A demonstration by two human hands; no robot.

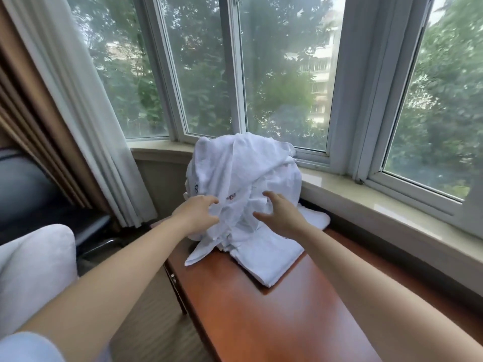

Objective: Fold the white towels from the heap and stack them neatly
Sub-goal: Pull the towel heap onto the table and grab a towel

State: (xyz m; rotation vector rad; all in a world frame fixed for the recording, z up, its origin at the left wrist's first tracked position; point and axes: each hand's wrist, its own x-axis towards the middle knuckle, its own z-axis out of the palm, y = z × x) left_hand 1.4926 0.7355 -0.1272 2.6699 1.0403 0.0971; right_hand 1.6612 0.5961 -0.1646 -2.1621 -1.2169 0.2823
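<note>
A long, narrow desk point(274, 317) of glossy reddish-brown wood runs beside a window sill. At its far end sits a tall heap of crumpled white towels point(243, 178), with one corner trailing down to the desk's left edge. Just in front of the heap, touching it, lies a flat folded white towel point(266, 259) on the wood.

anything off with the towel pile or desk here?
The towel heap is tall and leans against the window sill. One corner trails to the wooden desk's left edge. Left hand grips the heap; right hand is open. No damage or spills.
</note>
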